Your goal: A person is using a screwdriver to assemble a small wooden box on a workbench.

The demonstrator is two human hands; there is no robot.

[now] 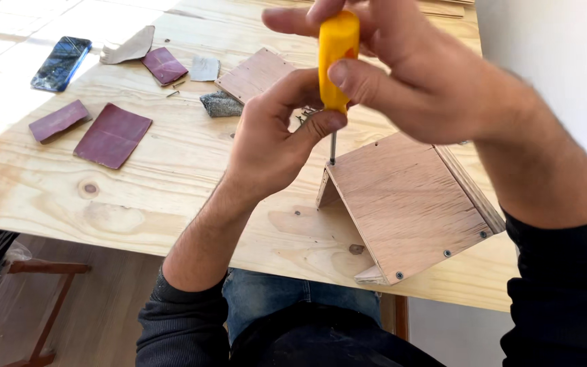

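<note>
A screwdriver with a yellow handle (338, 54) stands upright, its metal tip on the corner of a slanted plywood box (409, 204). My right hand (416, 75) is wrapped around the top of the handle. My left hand (273, 146) pinches the lower end of the handle and the shaft, just left of the box. The box rests near the front edge of the pale wooden table (144, 197). Several screw heads show along the box's lower edge.
Dark red sandpaper sheets (112, 134) lie at the left, with more scraps (164, 65) further back. A phone (62, 62) lies at the far left. A small plywood panel (256, 73) and a grey pad (221, 104) sit behind my left hand.
</note>
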